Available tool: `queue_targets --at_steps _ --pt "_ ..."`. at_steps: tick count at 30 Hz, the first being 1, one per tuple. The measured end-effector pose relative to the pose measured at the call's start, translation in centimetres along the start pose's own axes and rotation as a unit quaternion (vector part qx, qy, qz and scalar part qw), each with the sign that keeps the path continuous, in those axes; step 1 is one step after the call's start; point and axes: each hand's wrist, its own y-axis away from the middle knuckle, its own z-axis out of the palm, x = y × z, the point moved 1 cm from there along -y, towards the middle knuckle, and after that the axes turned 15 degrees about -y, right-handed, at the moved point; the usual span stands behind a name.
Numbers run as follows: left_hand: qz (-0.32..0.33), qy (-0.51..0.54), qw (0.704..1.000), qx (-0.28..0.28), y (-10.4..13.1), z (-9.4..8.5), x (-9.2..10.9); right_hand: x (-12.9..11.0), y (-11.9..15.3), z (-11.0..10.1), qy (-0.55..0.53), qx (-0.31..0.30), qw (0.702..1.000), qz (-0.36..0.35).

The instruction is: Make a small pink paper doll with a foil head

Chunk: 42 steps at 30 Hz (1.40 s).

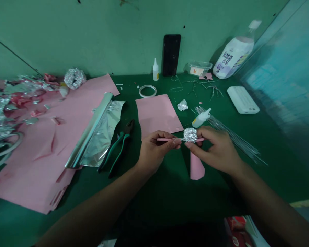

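Foil ball point(190, 135) = clock center, held up between both hands, on thin pink stick point(164, 139) lying roughly 9 to 3. Left hand point(154, 147) at 9: thumb and index pinching stick, other fingers curled in, partly hidden. Right hand point(217, 147) at 3: fingers bent in, closed on stick's right end, thumb reaching to ball's lower edge; thumb contact with ball, can't tell.

Pink cone point(197, 168) between 5 and 6, wide end down, top hidden at right hand. Glue point(201, 118) at 1, tilted, near ball. Wires point(231, 133) at 3, bundled, past right hand. Pink sheet point(158, 115) at 10, tape ring point(147, 91) just beyond. Pliers point(118, 147) at 9, handles apart, beside foil roll point(90, 132). Power bank point(243, 99) at 2, phone point(171, 55) upright between 11 and 12.
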Motion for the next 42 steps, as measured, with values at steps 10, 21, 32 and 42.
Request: queue_targets --at_steps 10,21,32,42 --pt "0.015 0.017 1.000 -0.009 0.1 0.5 -0.4 -0.6 -0.1 0.3 -0.009 -0.002 1.000 0.001" --pt "-0.003 -0.045 0.999 0.012 0.1 0.2 0.2 1.1 0.0 0.6 -0.318 0.012 0.919 0.231" --pt "0.131 -0.382 0.915 -0.021 0.2 -0.9 1.5 1.4 -0.2 2.1 -0.511 0.080 0.764 0.385" --pt "0.158 -0.386 0.907 -0.061 0.2 -0.7 1.3 0.8 0.1 3.0 -0.491 0.053 0.789 0.366"
